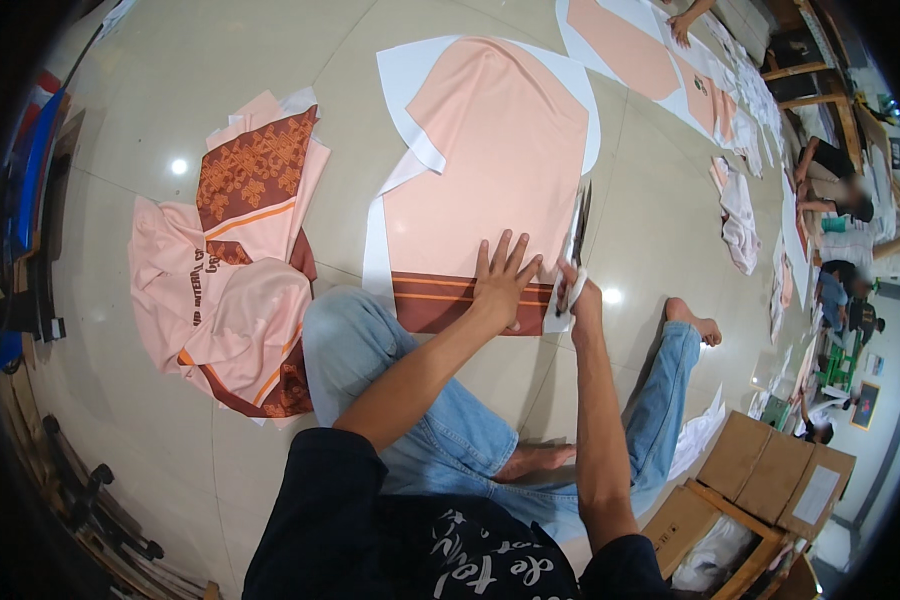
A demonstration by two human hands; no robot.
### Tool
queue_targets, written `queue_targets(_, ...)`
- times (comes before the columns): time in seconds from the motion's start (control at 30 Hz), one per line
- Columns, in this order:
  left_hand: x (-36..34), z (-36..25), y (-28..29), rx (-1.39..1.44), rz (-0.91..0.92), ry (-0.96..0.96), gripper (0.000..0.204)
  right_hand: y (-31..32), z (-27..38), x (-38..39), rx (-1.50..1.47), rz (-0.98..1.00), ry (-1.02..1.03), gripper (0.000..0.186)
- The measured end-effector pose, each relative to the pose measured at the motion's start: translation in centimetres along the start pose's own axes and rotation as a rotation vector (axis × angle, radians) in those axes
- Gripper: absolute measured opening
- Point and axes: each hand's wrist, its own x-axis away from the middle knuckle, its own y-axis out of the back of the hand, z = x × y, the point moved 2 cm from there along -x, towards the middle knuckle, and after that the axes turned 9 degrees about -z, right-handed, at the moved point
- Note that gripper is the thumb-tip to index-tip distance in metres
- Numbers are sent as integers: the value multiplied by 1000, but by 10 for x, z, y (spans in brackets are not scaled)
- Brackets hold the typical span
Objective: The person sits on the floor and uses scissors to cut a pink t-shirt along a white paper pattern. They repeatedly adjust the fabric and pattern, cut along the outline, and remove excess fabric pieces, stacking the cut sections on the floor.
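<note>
Left hand, fingers spread wide, lies flat on a peach fabric panel on the tiled floor; right hand, fingers curled, grips scissors along the panel's right edge.

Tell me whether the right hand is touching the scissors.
Touching: the head view shows the right hand gripping the scissors at the handle end, blades extending away from the person.
</note>
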Motion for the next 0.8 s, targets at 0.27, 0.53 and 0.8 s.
queue_targets(0.27,4,4,1,40,-58,-11,142,29,-79,47,377,-540,412,35)
queue_targets(0.53,7,11,-4,-21,-42,-25,139,184,-86,11,216,-658,458,20)
queue_targets(0.8,-3,-4,3,105,-297,-60,120,626,-142,96,1021,-1709,83,50)
